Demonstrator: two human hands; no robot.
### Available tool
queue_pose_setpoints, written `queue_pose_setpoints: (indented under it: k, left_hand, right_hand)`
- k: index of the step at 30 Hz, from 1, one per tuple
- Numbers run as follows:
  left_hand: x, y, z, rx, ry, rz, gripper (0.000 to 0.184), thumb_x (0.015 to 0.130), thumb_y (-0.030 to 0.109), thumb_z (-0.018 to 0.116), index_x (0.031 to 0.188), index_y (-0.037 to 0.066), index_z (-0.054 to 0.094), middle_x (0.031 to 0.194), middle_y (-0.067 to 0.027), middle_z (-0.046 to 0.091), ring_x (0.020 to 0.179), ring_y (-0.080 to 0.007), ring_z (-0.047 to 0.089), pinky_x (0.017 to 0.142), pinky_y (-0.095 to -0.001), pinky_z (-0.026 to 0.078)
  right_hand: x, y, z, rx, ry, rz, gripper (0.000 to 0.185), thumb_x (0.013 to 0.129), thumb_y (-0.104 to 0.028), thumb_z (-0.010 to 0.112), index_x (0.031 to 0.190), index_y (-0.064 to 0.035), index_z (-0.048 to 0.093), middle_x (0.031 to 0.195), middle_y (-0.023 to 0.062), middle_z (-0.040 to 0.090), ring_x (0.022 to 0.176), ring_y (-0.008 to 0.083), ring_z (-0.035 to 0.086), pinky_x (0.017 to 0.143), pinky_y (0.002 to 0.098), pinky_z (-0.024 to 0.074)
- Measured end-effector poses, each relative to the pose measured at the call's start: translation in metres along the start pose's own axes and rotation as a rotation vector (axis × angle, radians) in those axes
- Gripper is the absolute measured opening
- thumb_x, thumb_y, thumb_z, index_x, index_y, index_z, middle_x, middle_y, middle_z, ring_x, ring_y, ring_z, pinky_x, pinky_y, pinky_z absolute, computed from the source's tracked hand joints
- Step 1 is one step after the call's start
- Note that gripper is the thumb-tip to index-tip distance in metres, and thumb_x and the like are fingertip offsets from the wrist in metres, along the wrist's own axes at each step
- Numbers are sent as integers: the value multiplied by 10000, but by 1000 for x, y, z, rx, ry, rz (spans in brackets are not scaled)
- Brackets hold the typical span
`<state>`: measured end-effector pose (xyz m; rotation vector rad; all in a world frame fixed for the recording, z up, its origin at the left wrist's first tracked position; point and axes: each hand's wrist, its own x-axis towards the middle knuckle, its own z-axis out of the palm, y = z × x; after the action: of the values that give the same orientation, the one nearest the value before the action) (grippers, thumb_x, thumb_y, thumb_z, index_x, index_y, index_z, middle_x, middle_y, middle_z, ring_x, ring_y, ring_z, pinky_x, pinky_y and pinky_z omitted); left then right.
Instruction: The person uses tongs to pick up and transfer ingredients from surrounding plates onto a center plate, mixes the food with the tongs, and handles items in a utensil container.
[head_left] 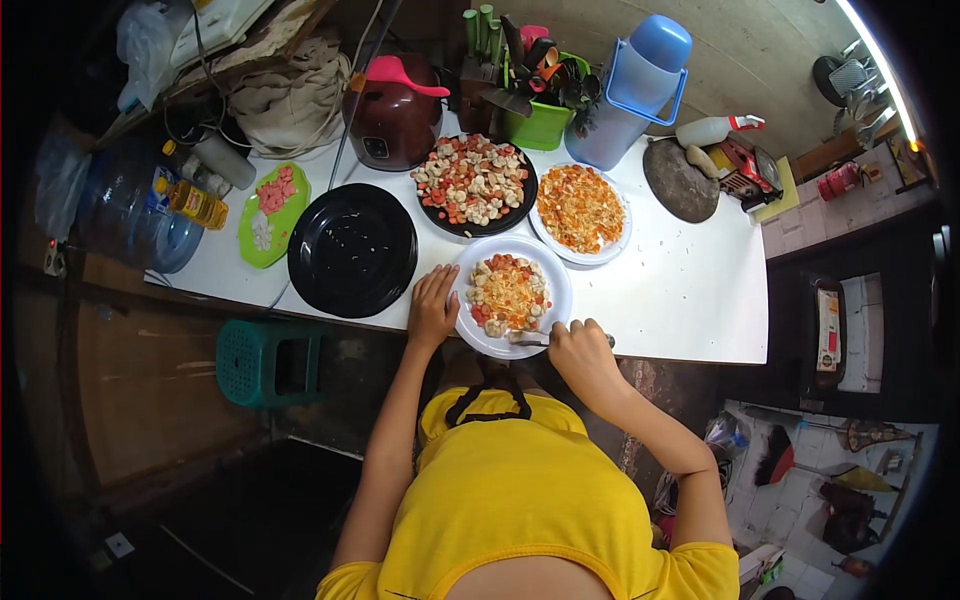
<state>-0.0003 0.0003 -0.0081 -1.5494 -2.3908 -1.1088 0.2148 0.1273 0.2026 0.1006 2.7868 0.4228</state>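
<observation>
My right hand (584, 358) is closed round the handle of a metal utensil (530, 340); its tip reaches the food at the near edge of a white plate (562, 290). On that plate, shredded orange and yellow food (508, 290) is ringed by pale and red pieces. Against the plate's left rim rests my left hand (434, 305), its fingers stretched out and holding nothing. Behind are a black plate heaped with chopped pieces (474, 180) and a second white plate holding orange shreds (580, 208). An almost bare black plate (352, 250) lies to the left.
A green dish (246, 236) with pink and white pieces is at left, near bottles (200, 205). Along the back stand a dark red cooker (395, 115), a green utensil holder (533, 128) and a blue jug (625, 95). A round board (680, 185) lies right.
</observation>
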Motion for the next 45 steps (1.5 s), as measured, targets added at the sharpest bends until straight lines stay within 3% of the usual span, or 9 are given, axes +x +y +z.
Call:
queue_pose_setpoints:
  k: [8, 14, 17, 20, 45]
  left_hand:
    - [-2, -4, 1, 2, -29, 17, 497, 865, 149, 540, 1352, 52, 511, 1310, -170, 560, 1264, -315, 492, 1070, -454, 344]
    - [-1, -2, 0, -11, -40, 15, 488, 866, 110, 530, 1350, 47, 514, 1314, -172, 558, 1264, -320, 491, 1068, -448, 342]
    - [-2, -3, -1, -14, -37, 16, 483, 867, 91, 523, 1348, 45, 516, 1317, -170, 555, 1265, -321, 489, 1066, -444, 343]
    - [0, -5, 1, -13, -37, 22, 489, 864, 110, 527, 1348, 47, 516, 1311, -170, 559, 1262, -321, 492, 1070, -451, 342]
    - [0, -5, 0, -7, -53, 18, 490, 863, 82, 510, 1351, 39, 511, 1313, -173, 555, 1266, -318, 488, 1081, -461, 338]
  right_hand:
    - [-7, -18, -3, 30, 38, 182, 62, 743, -114, 647, 693, -119, 685, 727, 31, 587, 709, 177, 621, 627, 312, 439]
    - [-10, -34, -19, 96, -18, 198, 69, 739, -110, 646, 687, -123, 690, 717, 33, 600, 703, 178, 635, 618, 315, 447]
    - [-6, -36, -14, 118, -19, 211, 22, 727, -76, 635, 719, -66, 654, 752, 54, 620, 700, 193, 637, 633, 324, 463]
    - [-2, -36, -9, 62, -3, 221, 76, 737, -108, 644, 681, -130, 691, 723, 37, 608, 701, 180, 638, 618, 314, 444]
    - [-8, -26, -3, 176, 25, 392, 35, 723, -72, 652, 703, -97, 668, 735, 55, 616, 705, 206, 654, 598, 334, 461]
